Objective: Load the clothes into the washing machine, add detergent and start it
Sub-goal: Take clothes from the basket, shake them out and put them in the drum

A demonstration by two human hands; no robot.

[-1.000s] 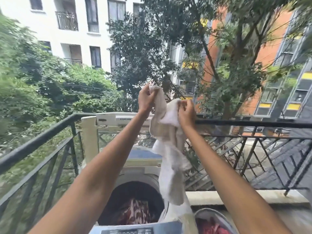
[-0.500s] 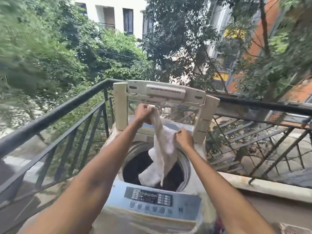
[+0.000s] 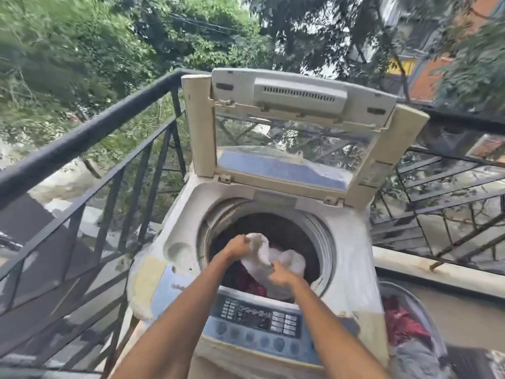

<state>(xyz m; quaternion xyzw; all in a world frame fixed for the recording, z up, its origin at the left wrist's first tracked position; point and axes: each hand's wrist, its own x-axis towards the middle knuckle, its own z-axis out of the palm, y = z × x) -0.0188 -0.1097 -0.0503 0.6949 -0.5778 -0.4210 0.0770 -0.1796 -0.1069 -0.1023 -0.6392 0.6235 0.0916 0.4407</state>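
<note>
A top-loading washing machine (image 3: 352,258) stands on a balcony with its lid (image 3: 300,105) raised upright. Both my hands are inside the drum opening. My left hand (image 3: 237,246) grips one end of a white garment (image 3: 284,259), and my right hand (image 3: 281,276) grips it lower down. The garment lies bunched on top of dark red clothes (image 3: 246,283) in the drum. The control panel (image 3: 259,318) with buttons runs along the machine's front edge, under my forearms.
A black metal railing (image 3: 90,135) runs along the left and behind the machine. A low concrete ledge (image 3: 437,272) lies to the right. A basket with red and grey clothes (image 3: 407,326) sits at the machine's right side.
Both hands have come down from above the lid height into the drum, carrying the white garment with them. The camera has tilted downward.
</note>
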